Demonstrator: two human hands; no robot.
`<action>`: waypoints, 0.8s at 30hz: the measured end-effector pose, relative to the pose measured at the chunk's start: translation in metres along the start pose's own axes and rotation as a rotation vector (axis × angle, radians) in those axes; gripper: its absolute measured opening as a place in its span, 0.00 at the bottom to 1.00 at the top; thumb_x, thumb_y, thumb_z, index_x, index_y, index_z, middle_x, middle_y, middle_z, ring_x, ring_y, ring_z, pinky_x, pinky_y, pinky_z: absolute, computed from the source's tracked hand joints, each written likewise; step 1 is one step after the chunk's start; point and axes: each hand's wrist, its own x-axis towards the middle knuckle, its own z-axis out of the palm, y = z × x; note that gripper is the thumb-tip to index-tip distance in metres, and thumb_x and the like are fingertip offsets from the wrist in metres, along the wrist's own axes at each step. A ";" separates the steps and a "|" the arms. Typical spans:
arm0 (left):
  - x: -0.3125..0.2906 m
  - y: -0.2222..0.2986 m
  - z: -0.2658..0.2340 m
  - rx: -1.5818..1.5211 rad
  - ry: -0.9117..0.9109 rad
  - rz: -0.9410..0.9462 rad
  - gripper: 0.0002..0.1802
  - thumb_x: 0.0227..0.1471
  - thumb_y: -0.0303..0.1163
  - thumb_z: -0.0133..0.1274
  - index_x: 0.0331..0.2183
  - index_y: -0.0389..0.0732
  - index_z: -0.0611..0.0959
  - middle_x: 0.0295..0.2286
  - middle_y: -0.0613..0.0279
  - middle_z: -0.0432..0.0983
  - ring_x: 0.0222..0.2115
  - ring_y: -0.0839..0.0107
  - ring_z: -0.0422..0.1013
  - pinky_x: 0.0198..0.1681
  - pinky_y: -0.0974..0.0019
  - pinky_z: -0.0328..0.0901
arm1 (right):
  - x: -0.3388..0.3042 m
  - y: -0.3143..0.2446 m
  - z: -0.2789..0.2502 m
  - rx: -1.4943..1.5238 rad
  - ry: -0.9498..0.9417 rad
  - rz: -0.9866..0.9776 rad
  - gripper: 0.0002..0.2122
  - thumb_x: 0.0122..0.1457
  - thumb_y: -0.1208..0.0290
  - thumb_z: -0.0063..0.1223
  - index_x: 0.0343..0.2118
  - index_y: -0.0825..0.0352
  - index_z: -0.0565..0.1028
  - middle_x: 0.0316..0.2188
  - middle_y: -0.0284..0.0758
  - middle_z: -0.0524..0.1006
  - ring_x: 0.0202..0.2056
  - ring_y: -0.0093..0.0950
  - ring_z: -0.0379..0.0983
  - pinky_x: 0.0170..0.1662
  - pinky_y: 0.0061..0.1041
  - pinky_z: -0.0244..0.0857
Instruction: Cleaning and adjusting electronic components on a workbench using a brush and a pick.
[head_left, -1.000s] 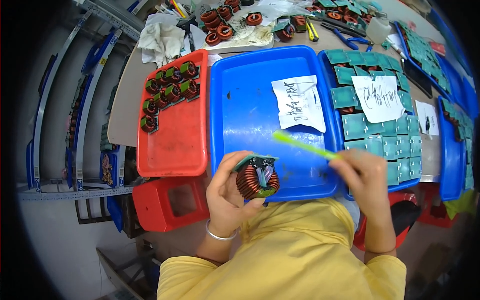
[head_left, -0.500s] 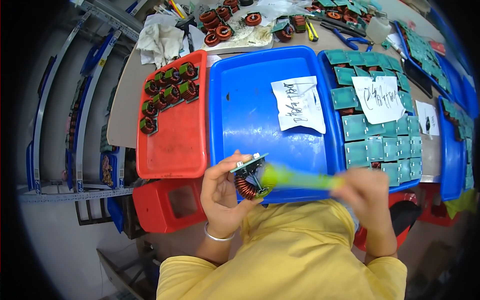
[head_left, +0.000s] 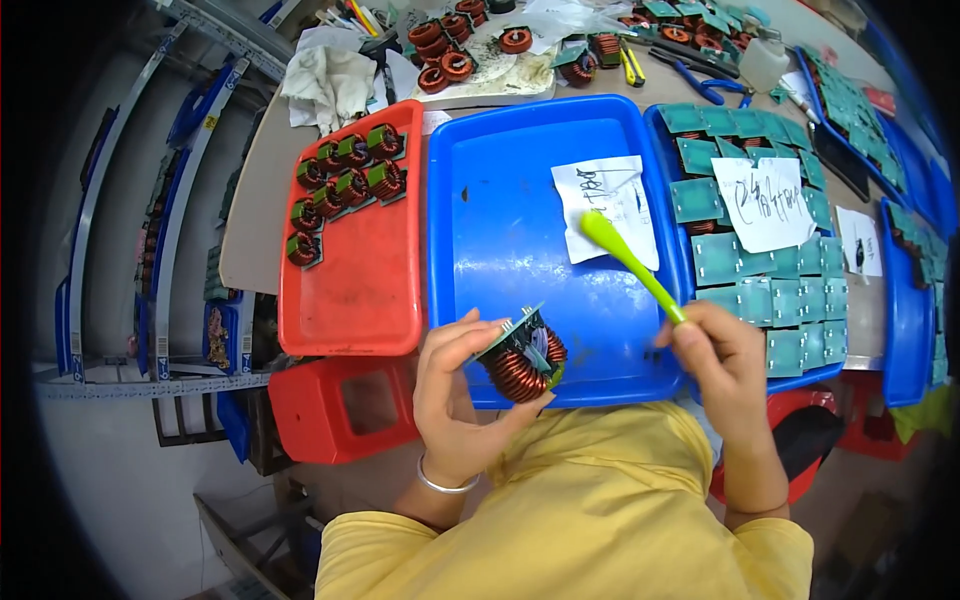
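Observation:
My left hand (head_left: pixel 455 405) grips a copper-wound toroidal coil (head_left: pixel 520 368) on a small green circuit board, tilted, over the near edge of the blue tray (head_left: pixel 510 240). Its thumb presses the coil's underside and the fingers hold the board's edge. In my right hand (head_left: pixel 722 365) is a lime-green tool (head_left: pixel 630 258) with a thin handle and a rounded, spoon-like head. That head points up and left, above a white paper slip (head_left: pixel 607 190) in the tray, apart from the coil. Part of the coil is hidden by my left fingers.
A red tray (head_left: pixel 350 300) at left holds several coil boards. To the right, another blue tray (head_left: pixel 675 150) is filled with green boards under a paper slip. Loose coils (head_left: pixel 455 66), blue pliers (head_left: pixel 705 85) and a white cloth (head_left: pixel 328 85) lie at the back.
My right hand has drawn the green tool away from the coil; its blurred head was at the coil and now points up and away. My left hand still holds the coil, slightly turned.

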 end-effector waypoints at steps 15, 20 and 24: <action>0.005 0.015 0.002 -0.024 -0.120 0.034 0.38 0.22 0.44 0.69 0.36 0.34 0.72 0.29 0.60 0.67 0.30 0.69 0.64 0.43 0.58 0.58 | -0.006 0.019 0.038 0.982 -0.573 0.330 0.29 0.41 0.80 0.58 0.49 0.77 0.61 0.44 0.36 0.62 0.47 0.26 0.60 0.51 0.24 0.54; 0.001 0.018 0.007 -0.404 -0.151 -0.124 0.37 0.24 0.30 0.69 0.41 0.34 0.70 0.36 0.56 0.68 0.37 0.66 0.67 0.49 0.57 0.56 | -0.009 0.019 0.038 0.787 -0.400 0.119 0.31 0.32 0.78 0.66 0.44 0.77 0.65 0.41 0.36 0.63 0.45 0.25 0.61 0.49 0.23 0.55; 0.005 0.028 0.006 -0.461 -0.134 -0.289 0.36 0.26 0.29 0.68 0.41 0.34 0.70 0.37 0.55 0.69 0.39 0.63 0.67 0.51 0.57 0.55 | -0.006 0.007 0.031 0.547 -0.286 -0.040 0.25 0.33 0.78 0.65 0.40 0.72 0.70 0.36 0.35 0.66 0.38 0.23 0.63 0.37 0.18 0.59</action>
